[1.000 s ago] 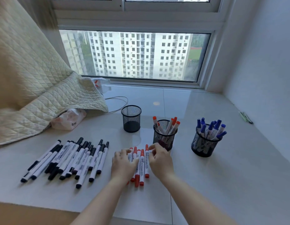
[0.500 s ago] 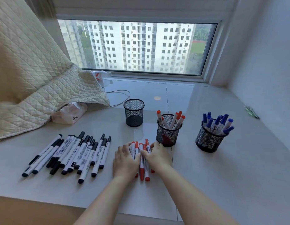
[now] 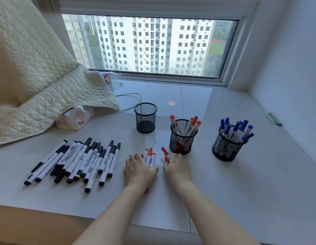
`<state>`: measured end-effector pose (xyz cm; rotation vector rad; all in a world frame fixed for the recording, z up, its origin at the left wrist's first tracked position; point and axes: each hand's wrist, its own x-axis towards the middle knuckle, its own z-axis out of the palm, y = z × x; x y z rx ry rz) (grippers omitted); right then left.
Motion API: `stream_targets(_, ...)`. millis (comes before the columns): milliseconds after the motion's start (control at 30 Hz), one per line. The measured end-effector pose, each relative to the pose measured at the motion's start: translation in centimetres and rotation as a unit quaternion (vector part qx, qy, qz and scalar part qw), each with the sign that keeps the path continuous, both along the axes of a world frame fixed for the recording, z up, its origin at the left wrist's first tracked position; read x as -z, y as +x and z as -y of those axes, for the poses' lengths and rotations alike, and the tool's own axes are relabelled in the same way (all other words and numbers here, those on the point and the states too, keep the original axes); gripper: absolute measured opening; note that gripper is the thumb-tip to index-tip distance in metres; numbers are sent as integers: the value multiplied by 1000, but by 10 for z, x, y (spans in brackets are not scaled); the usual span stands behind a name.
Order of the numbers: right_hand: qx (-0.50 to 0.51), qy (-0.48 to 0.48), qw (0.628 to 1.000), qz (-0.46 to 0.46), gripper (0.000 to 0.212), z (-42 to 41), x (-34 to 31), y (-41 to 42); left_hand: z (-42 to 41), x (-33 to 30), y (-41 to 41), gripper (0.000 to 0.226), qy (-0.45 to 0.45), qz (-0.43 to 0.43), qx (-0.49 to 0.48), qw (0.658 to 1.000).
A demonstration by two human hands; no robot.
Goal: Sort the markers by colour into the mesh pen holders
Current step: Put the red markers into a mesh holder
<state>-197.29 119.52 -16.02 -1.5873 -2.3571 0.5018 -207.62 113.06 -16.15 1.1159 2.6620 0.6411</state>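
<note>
Red markers point(image 3: 149, 157) under left hand point(image 3: 138, 171) and right hand point(image 3: 177, 170), fingers curled gripping them, just before red holder point(image 3: 183, 137).

**Daylight from the window, soft shadows, wide-angle bend**

You're lit by even daylight from the window point(image 3: 150, 45) straight ahead; no harsh sun. The glossy sill point(image 3: 215, 106) shows pale glare from the glass, plus a small warm spot nr the middle. Shadows are faint, falling toward you under the mesh holders point(image 3: 183, 137) and your hands. Centre is sharp enough; marker print is unreadable. Edges bow w/ lens distortion: window frame curves, the quilt point(image 3: 30, 68) at left smears, colours slightly washed.
</note>
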Motion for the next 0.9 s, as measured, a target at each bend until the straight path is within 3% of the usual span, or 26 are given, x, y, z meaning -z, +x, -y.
stream_targets(100, -7, 44, 998, 34, 39, 5, 3, 9, 1, 0, 6, 53, -23, -28, 4, 999)
stream_targets(233, 8, 51, 999, 10, 31, 6, -2, 20, 1, -5, 8, 45, -53, -52, 22, 997)
stream_targets(467, 65, -48, 988, -130, 2, -2, -13, 62, 8, -16, -2, 22, -45, -25, 34, 998)
stream_targets(600, 65, -68, 978, -186, 44, -21, -38, 69, 5, -21, -8, 19, -35, 29, 25, 999)
stream_targets(767, 45, -96, 906, -410, 41, -52, -96, 52, -7, -27, -8, 29, -42, 108, 17, 993)
stream_targets(900, 85, -46, 817, -568, 31, -70, -124, 37, -17, -31, -6, 27, -40, 125, 28, 991)
